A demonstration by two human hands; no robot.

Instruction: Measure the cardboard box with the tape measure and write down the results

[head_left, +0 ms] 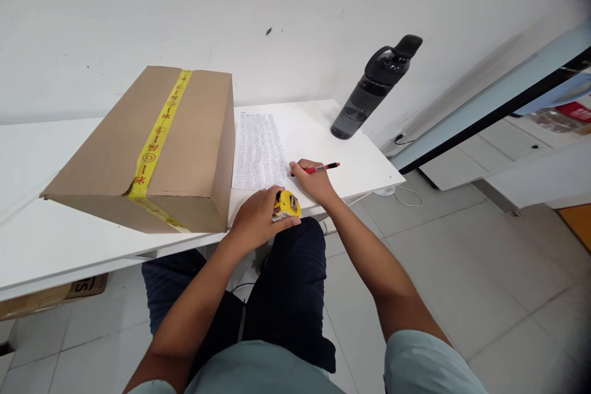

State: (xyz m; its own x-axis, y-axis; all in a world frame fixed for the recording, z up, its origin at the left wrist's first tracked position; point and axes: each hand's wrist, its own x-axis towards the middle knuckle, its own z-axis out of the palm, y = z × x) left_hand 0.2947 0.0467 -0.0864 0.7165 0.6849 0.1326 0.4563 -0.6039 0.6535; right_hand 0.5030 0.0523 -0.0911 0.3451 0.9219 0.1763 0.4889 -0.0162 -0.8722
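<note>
A yellow tape measure [288, 204] sits in my left hand [257, 217] at the table's front edge, with the thumb below it and the fingers around its far side. My right hand [314, 182] grips a red and black pen [323, 168], its tip end toward the lower right edge of a sheet of paper [259, 151]. Dense rows of handwriting cover the sheet. To the left of the paper stands a closed cardboard box [194, 135] with yellow printed tape [159, 129] along its top.
A dark water bottle [369, 92] stands upright at the back right of the white table [318, 126]. The wall [286, 24] rises right behind. A cable [410, 197] lies on the tiled floor, and another carton [87, 286] is under the table at left.
</note>
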